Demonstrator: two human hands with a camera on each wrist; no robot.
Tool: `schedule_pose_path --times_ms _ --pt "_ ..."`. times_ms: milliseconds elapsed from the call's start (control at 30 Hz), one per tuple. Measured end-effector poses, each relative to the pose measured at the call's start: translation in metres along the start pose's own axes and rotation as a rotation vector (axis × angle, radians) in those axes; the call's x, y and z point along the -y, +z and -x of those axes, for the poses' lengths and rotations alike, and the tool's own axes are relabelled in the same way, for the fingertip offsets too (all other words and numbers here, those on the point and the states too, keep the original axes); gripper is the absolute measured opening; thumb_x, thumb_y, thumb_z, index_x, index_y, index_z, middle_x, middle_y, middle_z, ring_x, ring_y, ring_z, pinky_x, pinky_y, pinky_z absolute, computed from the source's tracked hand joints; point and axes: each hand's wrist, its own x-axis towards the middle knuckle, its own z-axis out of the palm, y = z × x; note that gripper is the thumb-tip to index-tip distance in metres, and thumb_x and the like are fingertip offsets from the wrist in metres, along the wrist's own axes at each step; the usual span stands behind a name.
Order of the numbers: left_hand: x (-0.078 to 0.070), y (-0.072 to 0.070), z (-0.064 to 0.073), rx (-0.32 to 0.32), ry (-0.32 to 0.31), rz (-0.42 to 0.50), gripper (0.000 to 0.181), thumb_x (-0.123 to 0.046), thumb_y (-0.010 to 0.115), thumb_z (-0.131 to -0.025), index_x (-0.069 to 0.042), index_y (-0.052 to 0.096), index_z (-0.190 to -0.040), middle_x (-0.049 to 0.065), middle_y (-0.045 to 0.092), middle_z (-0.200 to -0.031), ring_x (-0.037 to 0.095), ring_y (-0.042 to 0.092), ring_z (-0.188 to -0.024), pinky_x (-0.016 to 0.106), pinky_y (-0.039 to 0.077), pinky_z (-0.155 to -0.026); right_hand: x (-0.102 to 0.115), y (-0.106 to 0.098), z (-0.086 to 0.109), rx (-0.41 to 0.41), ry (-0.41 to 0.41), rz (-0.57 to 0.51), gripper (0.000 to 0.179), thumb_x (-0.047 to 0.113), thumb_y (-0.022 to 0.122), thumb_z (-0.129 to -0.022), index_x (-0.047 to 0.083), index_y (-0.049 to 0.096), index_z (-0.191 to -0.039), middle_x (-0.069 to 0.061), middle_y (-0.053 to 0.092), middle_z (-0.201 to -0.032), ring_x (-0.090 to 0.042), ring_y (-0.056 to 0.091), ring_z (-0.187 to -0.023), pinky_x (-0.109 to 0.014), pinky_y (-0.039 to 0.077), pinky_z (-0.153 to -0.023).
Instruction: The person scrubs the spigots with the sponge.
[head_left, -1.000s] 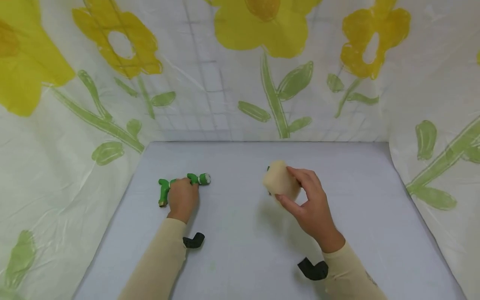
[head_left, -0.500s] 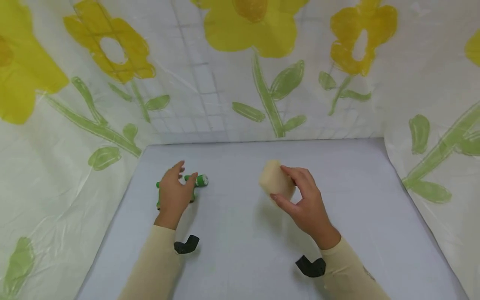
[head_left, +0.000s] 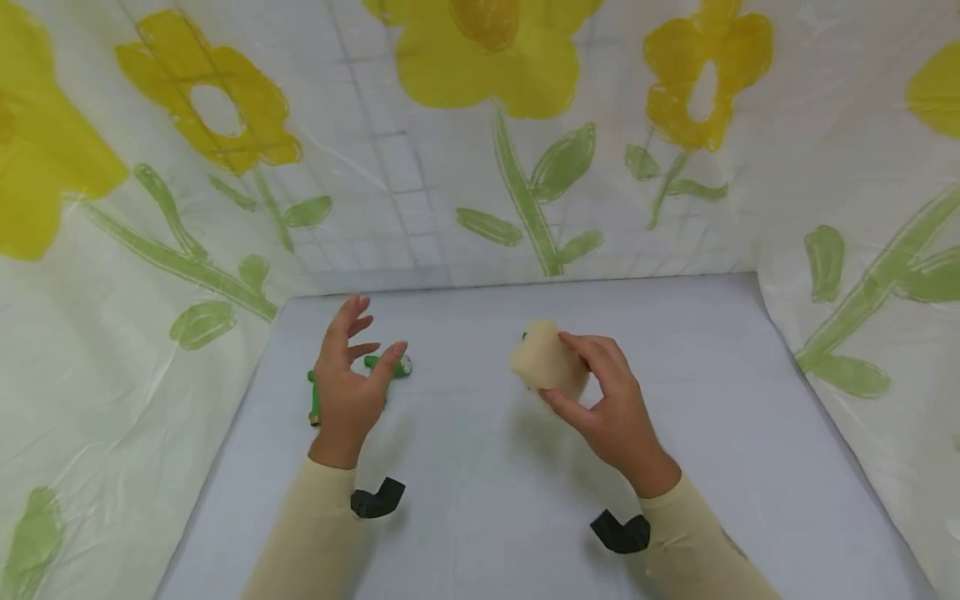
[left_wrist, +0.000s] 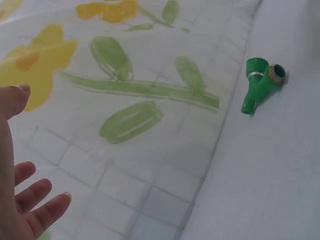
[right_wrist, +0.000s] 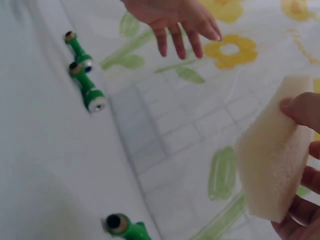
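Note:
In the head view a pale cream sponge is held above the table between the thumb and fingers of my right hand. My left hand, fingers extended and apart, holds nothing. It is raised over two green hose nozzles at the left, partly hiding them: one nozzle's end shows left of the hand, another's head to the right. The right wrist view shows both, one nozzle behind the other. There a third nozzle lies nearer; the sponge mostly covers it in the head view.
A pale table lies under both hands. White sheeting painted with yellow flowers and green leaves rises at its back and sides. Black curved pieces stick out at both wrists.
My left hand has let go of the green nozzles, lifted off them and spread its fingers. My right hand keeps the sponge in nearly the same place. The head view has shifted slightly.

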Motion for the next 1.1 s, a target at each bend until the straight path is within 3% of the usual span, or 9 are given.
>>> schedule_pose_path --times_ms 233,367,533,667,767,933,1033,1100 --pt "-0.003 0.049 -0.001 0.145 0.005 0.075 0.086 -0.002 0.088 -0.092 -0.009 0.044 -0.165 0.014 0.061 -0.151 0.028 0.062 -0.131 0.053 0.061 -0.087 -0.015 -0.043 0.020 -0.165 0.120 0.078 0.074 -0.011 0.091 -0.080 -0.004 0.062 -0.147 -0.021 0.061 -0.131 -0.021 0.056 -0.118 -0.018 0.047 -0.099" --pt "-0.011 0.080 -0.008 0.205 0.044 0.119 0.086 -0.008 0.089 -0.093 -0.011 0.043 -0.166 0.012 0.061 -0.149 0.028 0.061 -0.133 0.055 0.061 -0.087 -0.020 -0.067 0.025 -0.267 0.150 0.079 0.076 -0.020 0.088 -0.076 -0.009 0.061 -0.146 -0.025 0.059 -0.130 -0.018 0.056 -0.113 -0.017 0.048 -0.097" --pt "-0.018 0.116 -0.015 0.268 0.080 0.162 0.086 -0.009 0.089 -0.093 -0.012 0.043 -0.166 0.014 0.062 -0.147 0.028 0.060 -0.132 0.050 0.061 -0.087 -0.020 -0.082 0.029 -0.291 0.162 0.085 0.076 -0.023 0.086 -0.076 -0.011 0.060 -0.146 -0.027 0.058 -0.131 -0.017 0.056 -0.110 -0.018 0.049 -0.096" --pt "-0.016 0.142 -0.015 0.346 0.032 0.185 0.080 -0.012 0.088 -0.095 -0.012 0.048 -0.164 0.010 0.066 -0.144 0.030 0.060 -0.129 0.048 0.061 -0.086 -0.018 -0.085 0.031 -0.290 0.163 0.113 0.076 -0.023 0.087 -0.075 -0.012 0.060 -0.145 -0.028 0.058 -0.130 -0.017 0.056 -0.110 -0.017 0.049 -0.096" --pt "-0.006 0.165 -0.011 0.453 -0.052 0.167 0.075 -0.017 0.087 -0.097 -0.013 0.050 -0.162 0.005 0.069 -0.140 0.033 0.060 -0.128 0.049 0.060 -0.089 -0.017 -0.083 0.032 -0.291 0.164 0.128 0.076 -0.023 0.087 -0.074 -0.013 0.059 -0.144 -0.029 0.058 -0.130 -0.017 0.055 -0.110 -0.016 0.049 -0.096" --pt "0.021 0.202 0.005 0.713 -0.176 0.064 0.070 -0.024 0.085 -0.099 -0.015 0.054 -0.161 0.005 0.070 -0.139 0.033 0.059 -0.131 0.053 0.049 -0.108 -0.016 -0.078 0.033 -0.282 0.181 0.138 0.075 -0.022 0.087 -0.075 -0.012 0.060 -0.145 -0.028 0.059 -0.131 -0.016 0.055 -0.112 -0.016 0.048 -0.096" --pt "0.032 0.216 0.015 0.819 -0.159 -0.056 0.061 -0.027 0.085 -0.099 -0.015 0.062 -0.154 0.004 0.069 -0.141 0.030 0.058 -0.132 0.054 0.048 -0.109 -0.015 -0.077 0.033 -0.266 0.188 0.146 0.076 -0.019 0.088 -0.077 -0.009 0.060 -0.146 -0.026 0.059 -0.132 -0.016 0.055 -0.113 -0.017 0.048 -0.097" --pt "0.037 0.224 0.021 0.835 -0.125 -0.118 0.053 -0.027 0.085 -0.099 -0.016 0.068 -0.148 0.003 0.069 -0.141 0.029 0.059 -0.129 0.053 0.049 -0.104 -0.015 -0.078 0.034 -0.259 0.187 0.152 0.076 -0.018 0.088 -0.077 -0.008 0.061 -0.147 -0.025 0.060 -0.132 -0.017 0.055 -0.114 -0.017 0.048 -0.097"
